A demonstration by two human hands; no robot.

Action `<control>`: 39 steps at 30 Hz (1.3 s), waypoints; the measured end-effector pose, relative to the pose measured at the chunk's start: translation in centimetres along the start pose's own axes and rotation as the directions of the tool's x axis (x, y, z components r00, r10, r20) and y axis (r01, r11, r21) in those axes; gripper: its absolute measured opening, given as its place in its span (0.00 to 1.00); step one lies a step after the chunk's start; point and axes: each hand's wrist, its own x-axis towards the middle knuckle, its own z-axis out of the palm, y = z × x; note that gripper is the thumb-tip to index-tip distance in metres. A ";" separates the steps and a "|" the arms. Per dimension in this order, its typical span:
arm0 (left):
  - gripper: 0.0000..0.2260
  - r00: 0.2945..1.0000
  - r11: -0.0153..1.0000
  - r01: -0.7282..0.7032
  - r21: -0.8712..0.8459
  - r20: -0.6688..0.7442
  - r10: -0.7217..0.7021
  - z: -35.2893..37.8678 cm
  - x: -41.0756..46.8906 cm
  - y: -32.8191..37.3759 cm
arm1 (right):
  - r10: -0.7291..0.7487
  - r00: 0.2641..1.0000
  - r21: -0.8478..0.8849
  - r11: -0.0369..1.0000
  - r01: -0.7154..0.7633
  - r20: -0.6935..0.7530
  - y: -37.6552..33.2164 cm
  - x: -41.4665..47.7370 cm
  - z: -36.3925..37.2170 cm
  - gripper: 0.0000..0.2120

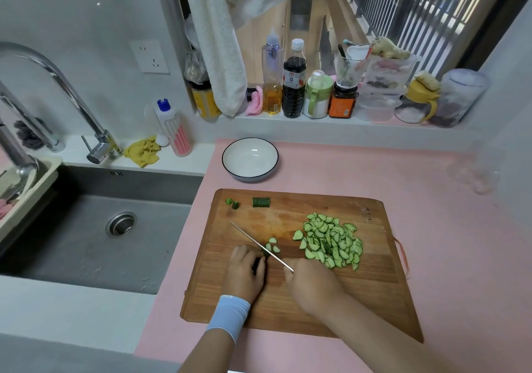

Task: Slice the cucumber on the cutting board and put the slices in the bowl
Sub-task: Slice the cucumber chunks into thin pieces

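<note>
- While the cutting board already carries a large heap of half-moon cucumber slices on its right half, only a short cucumber stub remains, at the board's near-left middle.
- The left hand lies over that stub with its fingers curled round it, pinning it to the board. So little of the dark skin shows that its long axis is only probably left to right across the board.
- The right hand is closed round the handle of the knife, just right of the stub. The blade slants from this hand toward the board's far-left corner and crosses right beside the left fingertips.
- A few fresh slices lie just beyond the blade, between it and the heap.
- A short cucumber chunk and two end trimmings sit along the board's far-left edge.
- The white bowl stands on the pink tabletop just beyond the board's far edge and holds no slices.
- In my judgement, the left fingers must back off leftward, since the blade has almost no stub to spare.
</note>
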 end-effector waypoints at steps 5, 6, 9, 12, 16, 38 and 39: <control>0.06 1.000 1.000 0.007 -0.004 0.010 -0.007 -0.1 0.0 -0.2 | -0.025 0.999 -0.021 0.999 0.024 -0.032 0.0 -0.3 0.3 0.10; 0.06 1.000 1.000 0.011 -0.009 0.010 -0.011 -0.1 0.1 -0.2 | -0.028 0.998 -0.031 0.999 0.027 -0.053 0.1 -0.5 0.5 0.10; 0.06 1.000 1.000 0.015 -0.022 0.007 -0.015 -0.2 0.0 -0.1 | -0.038 0.993 -0.028 0.999 0.035 -0.115 0.6 -1.6 1.2 0.13; 0.08 1.000 0.999 0.022 -0.032 0.005 -0.022 -0.2 0.0 -0.1 | -0.029 0.992 -0.038 0.999 0.025 -0.125 1.5 -2.4 1.3 0.16; 0.08 0.999 0.999 0.033 -0.040 0.010 -0.032 -0.3 0.1 -0.1 | -0.029 0.994 -0.016 0.999 0.027 -0.102 2.3 -3.0 1.3 0.17; 0.07 0.999 0.998 0.046 -0.030 0.001 -0.046 -0.2 -0.3 -0.3 | -0.046 0.993 -0.047 0.998 0.041 -0.110 0.6 -1.7 1.3 0.15; 0.08 0.999 0.998 0.048 -0.030 0.004 -0.048 -0.1 -0.3 -0.4 | -0.050 0.991 -0.052 0.998 0.044 -0.127 0.8 -2.1 1.4 0.16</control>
